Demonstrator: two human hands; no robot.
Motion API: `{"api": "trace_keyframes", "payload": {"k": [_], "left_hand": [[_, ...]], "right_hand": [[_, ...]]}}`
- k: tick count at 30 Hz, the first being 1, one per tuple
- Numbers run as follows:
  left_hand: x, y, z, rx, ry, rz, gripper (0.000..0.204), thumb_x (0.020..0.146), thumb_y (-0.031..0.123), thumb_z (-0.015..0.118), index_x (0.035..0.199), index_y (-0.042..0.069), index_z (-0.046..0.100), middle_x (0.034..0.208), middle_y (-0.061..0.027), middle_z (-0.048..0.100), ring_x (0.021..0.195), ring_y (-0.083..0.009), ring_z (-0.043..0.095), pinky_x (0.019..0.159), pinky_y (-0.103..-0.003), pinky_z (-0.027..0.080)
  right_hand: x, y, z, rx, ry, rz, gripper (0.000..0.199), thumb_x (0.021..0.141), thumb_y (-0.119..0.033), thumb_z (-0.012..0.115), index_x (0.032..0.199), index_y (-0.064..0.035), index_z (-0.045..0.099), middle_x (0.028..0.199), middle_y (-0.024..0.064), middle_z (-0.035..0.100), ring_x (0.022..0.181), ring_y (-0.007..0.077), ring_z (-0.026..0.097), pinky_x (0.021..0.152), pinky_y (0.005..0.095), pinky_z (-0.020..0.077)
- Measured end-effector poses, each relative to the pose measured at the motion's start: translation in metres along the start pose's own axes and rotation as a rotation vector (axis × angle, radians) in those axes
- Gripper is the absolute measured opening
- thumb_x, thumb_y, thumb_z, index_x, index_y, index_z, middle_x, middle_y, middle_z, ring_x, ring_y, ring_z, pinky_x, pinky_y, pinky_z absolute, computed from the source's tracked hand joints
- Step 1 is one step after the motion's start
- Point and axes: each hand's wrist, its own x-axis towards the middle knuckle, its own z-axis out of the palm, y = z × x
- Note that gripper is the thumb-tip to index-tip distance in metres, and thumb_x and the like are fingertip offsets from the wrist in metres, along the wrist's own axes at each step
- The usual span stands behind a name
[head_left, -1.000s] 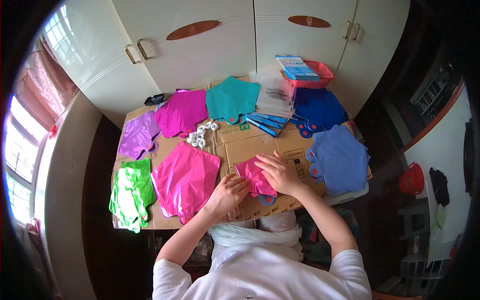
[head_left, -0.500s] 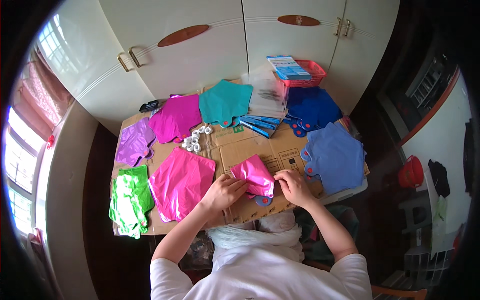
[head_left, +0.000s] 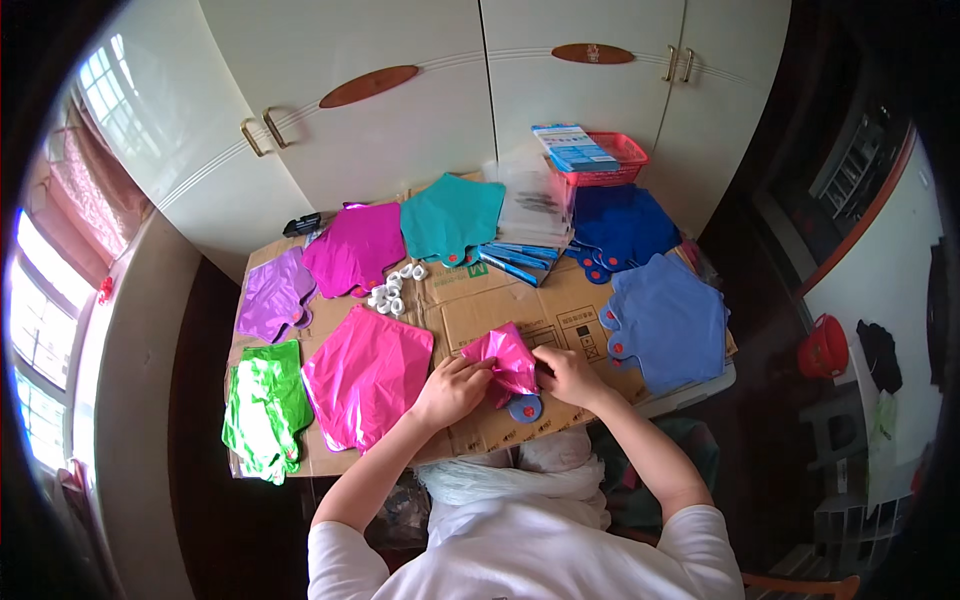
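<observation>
A folded pink foil balloon with a blue round tab lies on the cardboard-covered table. My left hand grips its left side and my right hand pinches its right edge. A flat pile of pink foil balloons lies just left of my left hand. A light blue pile lies right of my right hand.
Further piles circle the table: green, lilac, magenta, teal, dark blue. White small rings, blue sticks, clear bags and a red basket stand behind. White cupboard doors rise beyond.
Both hands have folded the pink balloon tighter and drawn closer together on it. The camera view has shifted slightly.
</observation>
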Motion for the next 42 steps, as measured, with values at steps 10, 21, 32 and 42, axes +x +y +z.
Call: {"api": "trace_keyframes", "payload": {"k": [10, 21, 32, 42], "left_hand": [[0.013, -0.015, -0.009, -0.496, 0.256, -0.562, 0.017, 0.084, 0.004, 0.059, 0.1, 0.001, 0.061, 0.081, -0.0189, 0.063, 0.07, -0.0281, 0.064, 0.065, -0.033, 0.05], [0.026, -0.092, 0.016, -1.046, 0.312, -1.022, 0.015, 0.089, 0.011, 0.057, 0.1, 0.0, 0.059, 0.083, -0.0051, 0.064, 0.074, -0.0104, 0.061, 0.063, -0.024, 0.051], [0.032, -0.061, 0.011, -0.266, -0.09, -0.761, 0.041, 0.063, 0.033, 0.077, 0.08, -0.003, 0.066, 0.077, -0.0231, 0.065, 0.076, -0.0356, 0.066, 0.069, -0.041, 0.052], [0.034, -0.061, 0.016, -0.16, -0.247, -0.82, 0.05, 0.066, 0.043, 0.075, 0.073, -0.006, 0.064, 0.075, -0.0263, 0.064, 0.077, -0.0394, 0.065, 0.068, -0.045, 0.052]], "right_hand": [[0.013, -0.017, 0.012, -0.361, 0.087, -0.293, 0.022, 0.076, -0.007, 0.062, 0.098, -0.0082, 0.067, 0.095, 0.0052, 0.065, 0.091, 0.0239, 0.061, 0.079, 0.0358, 0.0515], [0.023, -0.034, 0.028, -0.451, 0.011, -0.145, 0.015, 0.074, -0.014, 0.067, 0.086, -0.0063, 0.068, 0.093, 0.0038, 0.063, 0.091, 0.0218, 0.058, 0.08, 0.034, 0.0487], [0.027, -0.028, 0.038, -0.411, 0.106, -0.249, 0.019, 0.07, -0.015, 0.068, 0.08, -0.0027, 0.058, 0.093, 0.0098, 0.057, 0.091, 0.0264, 0.055, 0.082, 0.0367, 0.0472], [0.027, -0.018, 0.045, -0.445, 0.057, -0.229, 0.047, 0.071, -0.024, 0.066, 0.11, 0.0004, 0.055, 0.111, 0.0143, 0.054, 0.107, 0.0285, 0.049, 0.091, 0.0404, 0.0437]]}}
